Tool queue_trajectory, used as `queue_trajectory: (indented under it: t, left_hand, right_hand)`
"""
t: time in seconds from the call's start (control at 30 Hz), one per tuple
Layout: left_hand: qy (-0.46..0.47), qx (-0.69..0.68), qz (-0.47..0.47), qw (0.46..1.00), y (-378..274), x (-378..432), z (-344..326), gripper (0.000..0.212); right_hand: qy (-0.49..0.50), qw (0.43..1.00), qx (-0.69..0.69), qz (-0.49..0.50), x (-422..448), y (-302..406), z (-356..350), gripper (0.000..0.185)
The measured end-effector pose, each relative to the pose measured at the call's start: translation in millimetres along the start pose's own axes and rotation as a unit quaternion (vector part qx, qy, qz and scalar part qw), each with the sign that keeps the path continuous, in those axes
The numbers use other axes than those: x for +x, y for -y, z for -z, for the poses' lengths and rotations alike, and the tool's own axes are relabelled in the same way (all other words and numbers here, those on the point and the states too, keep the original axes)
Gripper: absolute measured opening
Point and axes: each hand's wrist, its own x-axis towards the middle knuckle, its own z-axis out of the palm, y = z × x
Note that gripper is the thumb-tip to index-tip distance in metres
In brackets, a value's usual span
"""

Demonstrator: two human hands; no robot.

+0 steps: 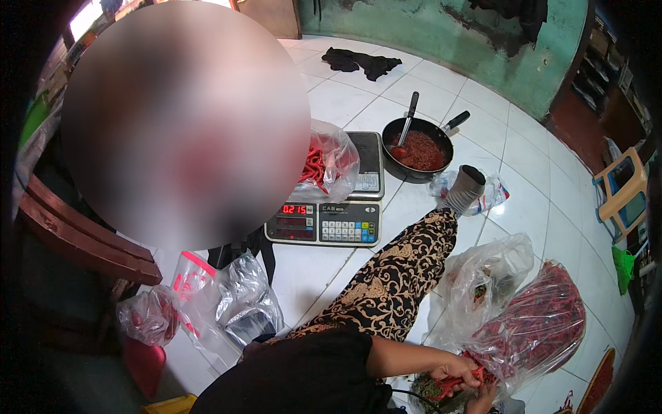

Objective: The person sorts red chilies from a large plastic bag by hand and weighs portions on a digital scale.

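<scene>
At the lower right, my left hand [457, 370] reaches across from a black sleeve and grips red chilies [449, 384]. My right hand [482, 399] is close below it at the bottom edge, its fingertips on the same chilies; part of it is cut off. Green stems [429, 388] lie under and beside the hands. Right by them is a large clear plastic bag full of red chilies [538, 321]. Another clear bag [486, 264] with some green and red bits stands behind it.
A digital scale [349, 222] carries a clear bag of red chilies [315, 168]. Behind my outstretched leg stands a black pan [418, 150] of red chili mixture with a ladle. Plastic packaging [248, 300] lies left of the leg. A round blur hides the upper left.
</scene>
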Motion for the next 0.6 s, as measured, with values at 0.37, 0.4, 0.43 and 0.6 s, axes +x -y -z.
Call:
queue_trajectory:
  t: [0.37, 0.4, 0.43, 0.6]
  left_hand:
    - [-0.084, -0.024, -0.115, 0.989, 5.1, 17.6, 19.9, 0.011]
    - [-0.117, -0.007, -0.112, 0.987, -2.2, 11.5, 10.3, 0.011]
    - [-0.149, 0.01, -0.109, 0.983, -6.2, 8.7, 5.2, 0.01]
    - [-0.266, 0.088, -0.131, 0.951, 0.7, 17.1, 20.0, 0.012]
  right_hand:
    - [0.076, 0.977, 0.137, -0.144, 52.9, 37.3, -76.1, 0.021]
    - [0.074, 0.975, 0.151, -0.144, 55.6, 34.8, -75.9, 0.02]
    - [0.072, 0.971, 0.175, -0.144, 57.9, 30.5, -73.9, 0.02]
    - [-0.006, 0.982, 0.169, -0.08, 42.3, -3.7, -70.4, 0.021]
